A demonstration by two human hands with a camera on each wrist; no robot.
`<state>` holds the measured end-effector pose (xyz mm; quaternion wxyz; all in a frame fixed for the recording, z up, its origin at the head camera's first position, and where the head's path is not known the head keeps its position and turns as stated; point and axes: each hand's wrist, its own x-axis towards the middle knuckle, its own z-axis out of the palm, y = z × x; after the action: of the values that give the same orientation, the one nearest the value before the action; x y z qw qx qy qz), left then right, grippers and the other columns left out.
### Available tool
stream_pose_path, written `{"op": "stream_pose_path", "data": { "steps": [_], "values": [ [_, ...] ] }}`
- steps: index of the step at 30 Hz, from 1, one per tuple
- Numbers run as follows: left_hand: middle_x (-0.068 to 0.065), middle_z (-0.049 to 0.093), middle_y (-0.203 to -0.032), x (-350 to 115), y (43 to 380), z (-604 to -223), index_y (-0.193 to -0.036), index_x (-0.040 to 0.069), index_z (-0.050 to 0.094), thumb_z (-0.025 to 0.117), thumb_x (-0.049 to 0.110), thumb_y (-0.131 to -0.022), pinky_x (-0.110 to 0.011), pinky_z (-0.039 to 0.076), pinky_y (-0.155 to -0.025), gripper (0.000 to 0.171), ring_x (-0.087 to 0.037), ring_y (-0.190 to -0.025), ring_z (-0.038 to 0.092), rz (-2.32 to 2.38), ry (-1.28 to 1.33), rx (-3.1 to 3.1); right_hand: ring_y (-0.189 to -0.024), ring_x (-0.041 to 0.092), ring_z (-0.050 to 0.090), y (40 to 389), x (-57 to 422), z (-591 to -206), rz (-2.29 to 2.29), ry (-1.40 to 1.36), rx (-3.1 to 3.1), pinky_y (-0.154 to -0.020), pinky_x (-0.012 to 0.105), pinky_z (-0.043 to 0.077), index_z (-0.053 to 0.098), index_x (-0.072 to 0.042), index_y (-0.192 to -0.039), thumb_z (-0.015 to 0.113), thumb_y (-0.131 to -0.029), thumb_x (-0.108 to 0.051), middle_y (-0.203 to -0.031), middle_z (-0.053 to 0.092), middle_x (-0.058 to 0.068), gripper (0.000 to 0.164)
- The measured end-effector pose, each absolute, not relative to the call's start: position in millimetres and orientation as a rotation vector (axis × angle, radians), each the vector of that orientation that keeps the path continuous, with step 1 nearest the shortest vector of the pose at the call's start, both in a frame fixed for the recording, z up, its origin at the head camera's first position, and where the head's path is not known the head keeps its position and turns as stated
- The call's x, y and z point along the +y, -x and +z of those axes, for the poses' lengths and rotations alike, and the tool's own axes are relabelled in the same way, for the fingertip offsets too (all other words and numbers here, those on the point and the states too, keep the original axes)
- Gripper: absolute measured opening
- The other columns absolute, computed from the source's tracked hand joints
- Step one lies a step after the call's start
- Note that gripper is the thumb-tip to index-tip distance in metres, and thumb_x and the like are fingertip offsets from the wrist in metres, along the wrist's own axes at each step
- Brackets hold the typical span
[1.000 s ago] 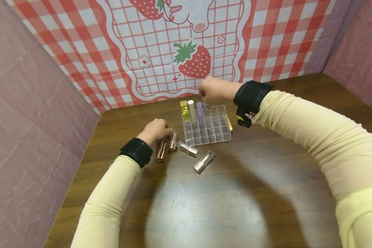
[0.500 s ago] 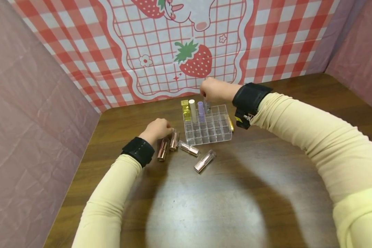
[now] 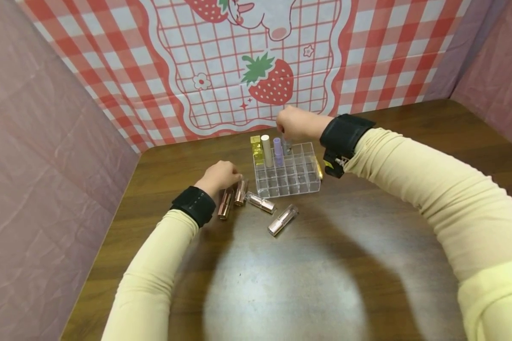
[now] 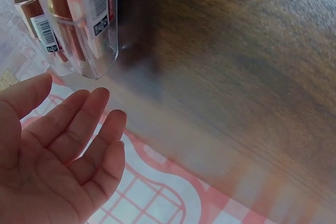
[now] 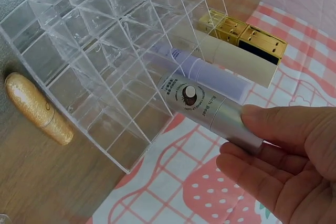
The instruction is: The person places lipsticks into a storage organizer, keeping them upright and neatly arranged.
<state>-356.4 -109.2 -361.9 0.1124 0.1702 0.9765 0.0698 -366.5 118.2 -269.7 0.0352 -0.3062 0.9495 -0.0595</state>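
Note:
My right hand (image 3: 296,124) pinches a silver lip gloss tube (image 5: 210,111) between thumb and fingers. The tube's lower end is in a back-row compartment of the clear acrylic organizer (image 3: 288,183), beside a lavender tube (image 3: 278,150). A cream tube (image 3: 266,150) and a gold lipstick (image 3: 257,149) stand farther left in that row. My left hand (image 3: 219,176) hovers over the table left of the organizer, fingers loosely bent and the palm bare in the left wrist view. Just by it lie rose-gold lipsticks (image 3: 241,193) with clear caps.
Two more clear-capped lipsticks, one slanted (image 3: 261,203) and one nearer (image 3: 283,220), lie in front of the organizer. A glittery gold tube (image 5: 37,108) lies along its right side. A strawberry-print checked cloth (image 3: 187,71) hangs behind the wooden table (image 3: 307,284).
The silver tube appears slightly lower in its compartment, with my right hand still on it. My left hand has barely moved. The whole head view has shifted a little.

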Motion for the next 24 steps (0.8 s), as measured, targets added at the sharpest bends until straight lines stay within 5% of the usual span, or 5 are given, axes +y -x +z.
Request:
{"op": "stream_pose_path", "data": {
  "steps": [4, 7, 11, 15, 24],
  "values": [
    [-0.008, 0.067, -0.099, -110, 359, -364, -0.103, 0.009, 0.069, 0.052, 0.028, -0.091, -0.039, 0.047, -0.079, 0.028, -0.022, -0.085, 0.060, 0.214, -0.483, 2.874, -0.053, 0.014, 0.018, 365, 119, -269, -0.200, 0.909, 2.899, -0.054, 0.029, 0.022, 0.030, -0.012, -0.059, 0.048, -0.077, 0.008, -0.058, 0.019, 0.000, 0.032],
    [-0.007, 0.067, -0.094, -110, 360, -363, -0.096, 0.009, 0.070, 0.051, 0.029, -0.090, -0.038, 0.047, -0.076, 0.027, -0.021, -0.081, 0.059, 0.223, -0.465, 2.884, -0.062, 0.020, 0.047, 363, 122, -264, -0.231, 0.843, 2.868, -0.063, 0.030, 0.041, 0.057, -0.001, -0.077, 0.050, -0.082, 0.002, -0.069, 0.050, 0.011, 0.009],
    [-0.007, 0.064, -0.080, -108, 362, -359, -0.076, 0.009, 0.067, 0.050, 0.029, -0.091, -0.037, 0.046, -0.070, 0.030, -0.021, -0.072, 0.056, 0.229, -0.445, 2.889, -0.105, 0.038, 0.054, 364, 129, -255, -0.210, 0.831, 2.885, -0.089, 0.045, 0.045, 0.054, 0.011, -0.117, 0.057, -0.082, -0.003, -0.117, 0.055, 0.028, 0.038],
    [-0.008, 0.062, -0.081, -102, 364, -355, -0.067, 0.008, 0.061, 0.049, 0.031, -0.092, -0.038, 0.046, -0.074, 0.036, -0.022, -0.074, 0.057, 0.199, -0.440, 2.879, -0.092, 0.037, 0.057, 367, 140, -248, -0.131, 0.845, 2.909, -0.080, 0.042, 0.046, 0.057, 0.014, -0.110, 0.058, -0.079, 0.001, -0.105, 0.058, 0.031, 0.034],
    [-0.016, 0.060, -0.115, -89, 367, -351, -0.107, 0.000, 0.060, 0.058, 0.037, -0.086, -0.043, 0.045, -0.087, 0.043, -0.030, -0.100, 0.058, 0.126, -0.360, 2.816, -0.100, 0.043, 0.055, 371, 171, -251, -0.078, 0.819, 2.914, -0.084, 0.048, 0.046, 0.056, 0.017, -0.110, 0.058, -0.078, 0.002, -0.111, 0.056, 0.033, 0.036]
  ]
}}
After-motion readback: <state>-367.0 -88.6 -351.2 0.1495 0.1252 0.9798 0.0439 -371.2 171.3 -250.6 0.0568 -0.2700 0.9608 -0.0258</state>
